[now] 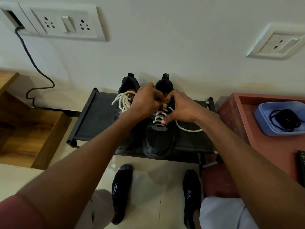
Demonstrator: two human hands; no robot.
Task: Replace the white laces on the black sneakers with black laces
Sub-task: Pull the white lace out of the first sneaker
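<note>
Hands at right sneaker, left grip and right grip pinching white lace

Both hands, left hand and right hand, pinch the right sneaker's white lace (partly threaded).

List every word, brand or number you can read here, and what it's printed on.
"SPORT" on the left sock.
"SPORT" on the right sock.
Sneakers: no readable brand or label.
Wall sockets: no text visible.
Dark object at the right edge: marks too small and cut off to read.
</note>
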